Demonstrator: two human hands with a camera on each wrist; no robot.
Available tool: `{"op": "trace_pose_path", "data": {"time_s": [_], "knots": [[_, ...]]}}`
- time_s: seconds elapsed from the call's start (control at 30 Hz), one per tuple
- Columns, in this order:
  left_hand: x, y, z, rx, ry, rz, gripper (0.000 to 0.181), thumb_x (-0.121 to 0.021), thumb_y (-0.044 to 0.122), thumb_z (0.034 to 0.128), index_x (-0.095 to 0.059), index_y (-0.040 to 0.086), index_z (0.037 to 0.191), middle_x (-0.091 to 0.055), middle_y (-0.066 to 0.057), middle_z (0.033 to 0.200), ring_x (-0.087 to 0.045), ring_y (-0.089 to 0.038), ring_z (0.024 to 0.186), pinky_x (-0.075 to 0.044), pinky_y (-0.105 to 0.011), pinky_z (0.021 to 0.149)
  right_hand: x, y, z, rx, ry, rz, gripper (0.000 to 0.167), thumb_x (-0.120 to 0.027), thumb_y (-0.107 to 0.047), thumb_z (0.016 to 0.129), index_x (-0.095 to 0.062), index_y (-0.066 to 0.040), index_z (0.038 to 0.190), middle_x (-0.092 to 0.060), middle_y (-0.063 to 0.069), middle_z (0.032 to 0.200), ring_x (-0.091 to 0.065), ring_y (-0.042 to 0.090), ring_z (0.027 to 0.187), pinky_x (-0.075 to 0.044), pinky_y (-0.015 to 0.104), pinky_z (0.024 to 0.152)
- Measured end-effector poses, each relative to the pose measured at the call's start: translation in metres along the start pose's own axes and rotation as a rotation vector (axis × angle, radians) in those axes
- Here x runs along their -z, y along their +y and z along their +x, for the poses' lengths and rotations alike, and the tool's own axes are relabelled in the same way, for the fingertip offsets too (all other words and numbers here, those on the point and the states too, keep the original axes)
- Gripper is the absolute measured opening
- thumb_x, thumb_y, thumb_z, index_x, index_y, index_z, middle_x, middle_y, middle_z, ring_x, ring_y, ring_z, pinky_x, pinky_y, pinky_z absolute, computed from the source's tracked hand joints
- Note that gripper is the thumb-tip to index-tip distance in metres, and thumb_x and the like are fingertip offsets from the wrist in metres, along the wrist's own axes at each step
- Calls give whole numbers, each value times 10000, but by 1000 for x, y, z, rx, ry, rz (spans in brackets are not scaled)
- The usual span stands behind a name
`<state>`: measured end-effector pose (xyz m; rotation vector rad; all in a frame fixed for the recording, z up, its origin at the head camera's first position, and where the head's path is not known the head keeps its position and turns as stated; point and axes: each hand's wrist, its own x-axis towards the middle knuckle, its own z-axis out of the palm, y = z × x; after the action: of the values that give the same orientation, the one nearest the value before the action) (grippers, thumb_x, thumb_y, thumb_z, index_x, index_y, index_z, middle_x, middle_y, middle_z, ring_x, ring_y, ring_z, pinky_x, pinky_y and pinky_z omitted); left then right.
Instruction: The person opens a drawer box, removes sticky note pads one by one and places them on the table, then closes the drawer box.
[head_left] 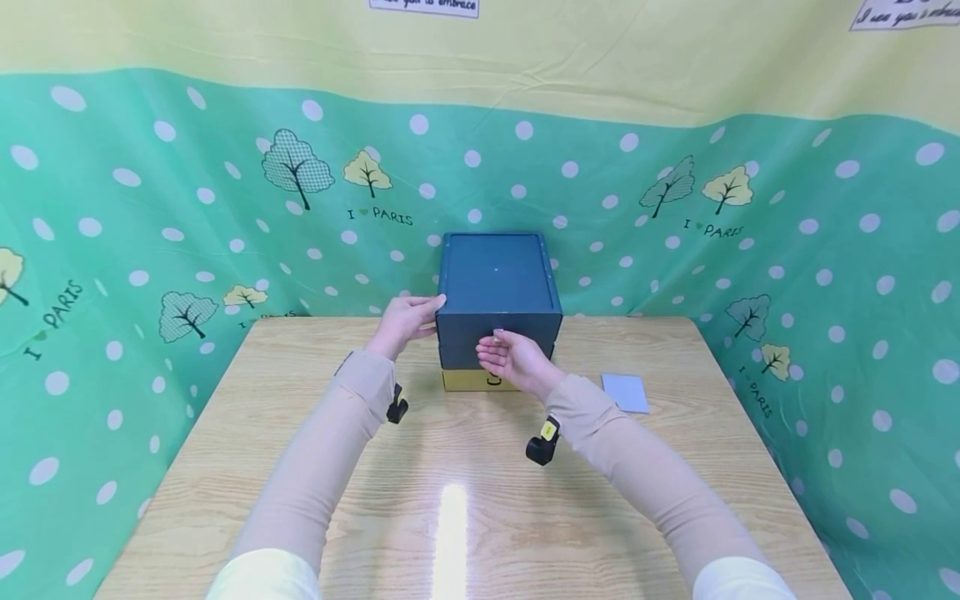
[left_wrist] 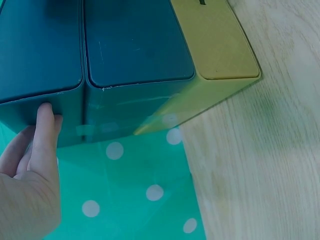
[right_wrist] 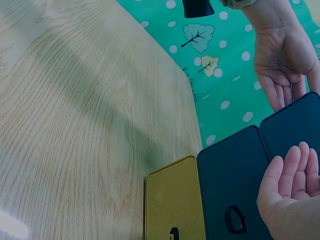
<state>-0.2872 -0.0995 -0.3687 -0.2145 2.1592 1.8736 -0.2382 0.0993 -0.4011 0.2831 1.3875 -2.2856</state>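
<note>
A stack of small drawers stands at the table's far edge, with two dark blue drawer units above a yellow drawer. My left hand touches the left side of the top blue unit, its fingers stretched along the wall in the left wrist view. In front of the blue fronts is my right hand, palm turned up and fingers loosely extended, with nothing seen in it. A black loop handle shows on the middle drawer in the right wrist view. The top drawer's handle is hidden by the right hand.
A pale lavender square pad lies right of the drawers on the wooden table. Behind the stack hangs a green dotted curtain. Both wrists wear black camera mounts.
</note>
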Motion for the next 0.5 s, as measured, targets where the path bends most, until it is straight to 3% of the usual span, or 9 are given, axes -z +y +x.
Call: {"op": "trace_pose_path", "data": {"time_s": [0.5], "knots": [[0, 1, 1, 18, -5, 3, 536, -623, 319, 921, -505, 20, 1349, -478, -168, 1409, -511, -313, 1255, -511, -372, 987, 7, -1, -9, -18, 8, -23, 299, -344, -229, 1041, -530, -9, 959, -581, 67, 892, -552, 224, 1019, -355, 412, 1136]]}}
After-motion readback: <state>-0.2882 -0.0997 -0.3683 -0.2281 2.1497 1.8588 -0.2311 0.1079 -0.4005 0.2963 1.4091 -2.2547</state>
